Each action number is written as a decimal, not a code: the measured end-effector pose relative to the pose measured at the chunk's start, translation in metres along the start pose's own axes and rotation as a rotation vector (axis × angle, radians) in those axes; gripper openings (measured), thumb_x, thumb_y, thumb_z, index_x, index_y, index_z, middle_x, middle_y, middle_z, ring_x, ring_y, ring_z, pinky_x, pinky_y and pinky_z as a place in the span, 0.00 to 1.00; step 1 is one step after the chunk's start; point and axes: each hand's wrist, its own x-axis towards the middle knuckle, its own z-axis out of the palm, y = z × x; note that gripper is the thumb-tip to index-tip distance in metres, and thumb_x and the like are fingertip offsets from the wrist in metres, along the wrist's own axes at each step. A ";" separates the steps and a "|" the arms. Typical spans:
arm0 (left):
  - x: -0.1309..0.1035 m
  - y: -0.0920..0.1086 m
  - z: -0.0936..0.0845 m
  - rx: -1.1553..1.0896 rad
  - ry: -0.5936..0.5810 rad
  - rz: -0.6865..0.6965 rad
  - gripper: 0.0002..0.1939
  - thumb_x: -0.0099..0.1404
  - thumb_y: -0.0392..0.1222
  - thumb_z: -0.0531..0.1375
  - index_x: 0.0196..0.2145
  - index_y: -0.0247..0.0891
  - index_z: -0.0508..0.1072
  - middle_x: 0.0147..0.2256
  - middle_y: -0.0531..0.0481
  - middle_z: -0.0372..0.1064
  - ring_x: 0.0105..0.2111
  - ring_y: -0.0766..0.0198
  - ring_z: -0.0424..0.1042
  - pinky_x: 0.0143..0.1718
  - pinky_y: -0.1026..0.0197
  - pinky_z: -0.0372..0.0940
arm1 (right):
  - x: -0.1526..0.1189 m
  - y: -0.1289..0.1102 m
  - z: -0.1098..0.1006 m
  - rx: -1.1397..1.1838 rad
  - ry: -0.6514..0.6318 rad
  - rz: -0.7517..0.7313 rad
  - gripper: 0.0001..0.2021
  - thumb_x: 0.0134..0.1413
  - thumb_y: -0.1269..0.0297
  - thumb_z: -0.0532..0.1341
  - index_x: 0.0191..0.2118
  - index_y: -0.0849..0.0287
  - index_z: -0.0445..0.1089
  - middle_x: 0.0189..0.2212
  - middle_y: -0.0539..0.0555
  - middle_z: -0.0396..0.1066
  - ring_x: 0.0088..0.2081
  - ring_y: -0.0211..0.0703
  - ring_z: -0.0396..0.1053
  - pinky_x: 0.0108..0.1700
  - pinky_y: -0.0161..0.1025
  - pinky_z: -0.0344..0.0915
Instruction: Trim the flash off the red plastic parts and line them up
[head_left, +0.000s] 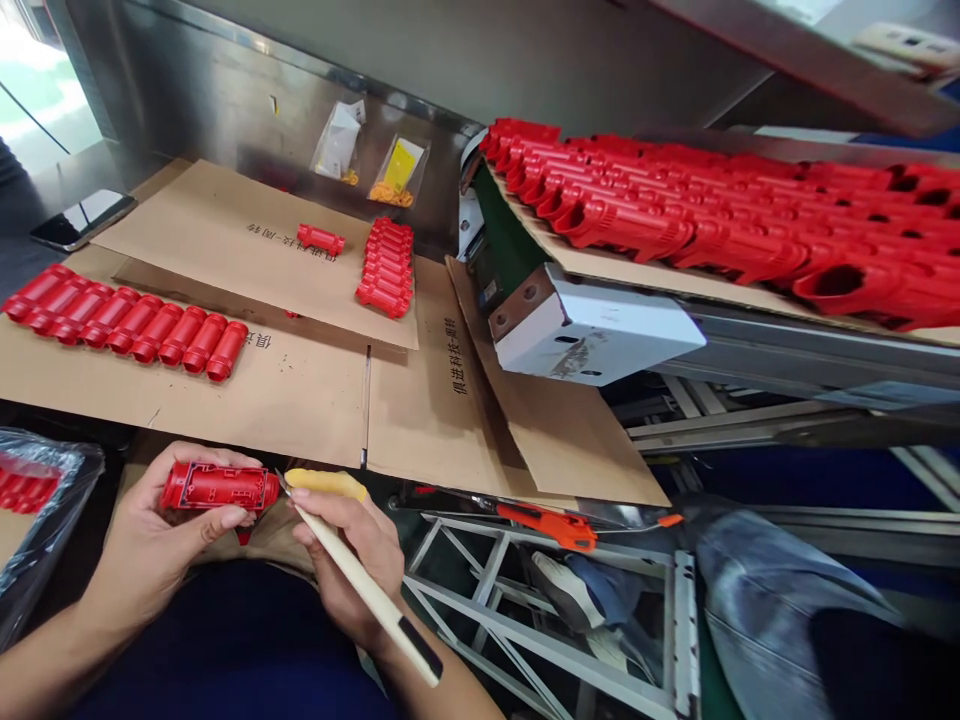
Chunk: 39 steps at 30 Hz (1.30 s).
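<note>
The row of parts (pixel 135 325) is glossy, ribbed red plastic; the sheet (pixel 225 250) is matt brown cardboard; the panel (pixel 225 85) is smooth, shiny metal.

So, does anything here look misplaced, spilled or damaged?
One red part lies alone on the upper cardboard, apart from the neat row. The orange tool lies just past the lower cardboard, perhaps easily knocked. I see no spill.

Pretty open cardboard (pixel 300 400) in the middle, but the red tube row (pixel 146 325) blocks the left and the conveyor (pixel 600 325) walls off the right.
</note>
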 end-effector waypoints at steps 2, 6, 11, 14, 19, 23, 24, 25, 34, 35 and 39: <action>-0.002 0.002 0.001 0.064 0.006 0.060 0.21 0.57 0.47 0.81 0.42 0.42 0.78 0.47 0.47 0.82 0.47 0.55 0.82 0.48 0.63 0.78 | -0.003 0.004 0.002 -0.074 -0.008 -0.076 0.16 0.73 0.72 0.63 0.62 0.57 0.73 0.52 0.63 0.81 0.50 0.47 0.81 0.51 0.43 0.82; -0.004 0.005 0.002 0.160 0.002 0.149 0.18 0.59 0.47 0.79 0.41 0.44 0.78 0.46 0.48 0.82 0.46 0.57 0.81 0.49 0.62 0.78 | -0.004 0.007 0.009 -0.062 -0.004 -0.157 0.19 0.71 0.75 0.63 0.64 0.59 0.74 0.52 0.63 0.80 0.50 0.49 0.80 0.48 0.43 0.83; -0.005 0.008 0.003 0.174 0.009 0.143 0.18 0.57 0.47 0.80 0.40 0.45 0.79 0.45 0.48 0.82 0.44 0.56 0.82 0.48 0.62 0.78 | -0.004 0.007 0.011 -0.041 -0.007 -0.143 0.21 0.69 0.77 0.64 0.64 0.58 0.74 0.53 0.63 0.80 0.49 0.49 0.80 0.47 0.44 0.83; -0.005 0.010 0.004 0.161 0.014 0.119 0.18 0.55 0.47 0.81 0.39 0.45 0.80 0.45 0.47 0.83 0.44 0.56 0.82 0.47 0.63 0.78 | -0.003 0.007 0.009 -0.024 -0.026 -0.145 0.20 0.70 0.77 0.64 0.63 0.59 0.74 0.50 0.62 0.81 0.50 0.50 0.80 0.49 0.45 0.82; -0.005 0.009 0.003 0.128 0.010 0.115 0.17 0.56 0.47 0.81 0.39 0.46 0.80 0.44 0.48 0.83 0.44 0.58 0.81 0.48 0.67 0.76 | 0.000 0.007 0.003 -0.011 -0.075 -0.099 0.13 0.71 0.74 0.63 0.58 0.59 0.74 0.51 0.63 0.80 0.51 0.47 0.80 0.52 0.43 0.81; -0.004 0.005 0.001 0.078 -0.003 0.070 0.18 0.55 0.45 0.81 0.39 0.46 0.81 0.45 0.48 0.82 0.45 0.58 0.81 0.48 0.66 0.76 | 0.003 0.011 -0.003 -0.010 -0.167 -0.061 0.10 0.73 0.70 0.63 0.55 0.58 0.72 0.49 0.61 0.81 0.50 0.47 0.81 0.53 0.42 0.81; -0.004 0.005 0.001 0.046 -0.003 0.041 0.18 0.55 0.45 0.82 0.39 0.45 0.81 0.45 0.48 0.82 0.43 0.57 0.81 0.47 0.65 0.77 | 0.004 0.013 -0.004 -0.023 -0.186 -0.089 0.10 0.73 0.70 0.62 0.56 0.58 0.72 0.46 0.60 0.81 0.48 0.46 0.81 0.51 0.41 0.82; -0.003 0.004 0.001 0.002 -0.010 0.003 0.18 0.54 0.45 0.82 0.39 0.45 0.82 0.44 0.48 0.82 0.40 0.58 0.81 0.44 0.65 0.77 | 0.006 0.014 -0.005 -0.053 -0.207 -0.136 0.11 0.73 0.71 0.62 0.57 0.59 0.71 0.44 0.59 0.81 0.46 0.46 0.80 0.48 0.41 0.82; 0.004 0.008 0.003 -0.155 -0.085 -0.166 0.18 0.56 0.45 0.81 0.38 0.39 0.81 0.30 0.49 0.78 0.29 0.62 0.76 0.36 0.65 0.75 | 0.010 -0.003 -0.007 0.262 -0.290 -0.153 0.07 0.76 0.66 0.62 0.55 0.56 0.72 0.40 0.54 0.83 0.40 0.40 0.83 0.42 0.36 0.81; 0.002 0.009 0.004 -0.132 -0.044 -0.156 0.19 0.55 0.45 0.82 0.39 0.40 0.81 0.33 0.49 0.79 0.29 0.62 0.76 0.36 0.65 0.75 | 0.008 -0.006 -0.005 0.423 -0.305 -0.085 0.05 0.77 0.63 0.62 0.53 0.54 0.72 0.36 0.52 0.83 0.37 0.38 0.83 0.39 0.33 0.81; -0.004 0.010 0.006 0.043 0.032 0.017 0.20 0.52 0.45 0.82 0.39 0.42 0.80 0.44 0.46 0.82 0.39 0.56 0.81 0.41 0.62 0.78 | 0.002 -0.007 -0.002 0.461 -0.187 0.058 0.06 0.75 0.59 0.65 0.50 0.54 0.75 0.38 0.53 0.84 0.40 0.41 0.85 0.42 0.36 0.83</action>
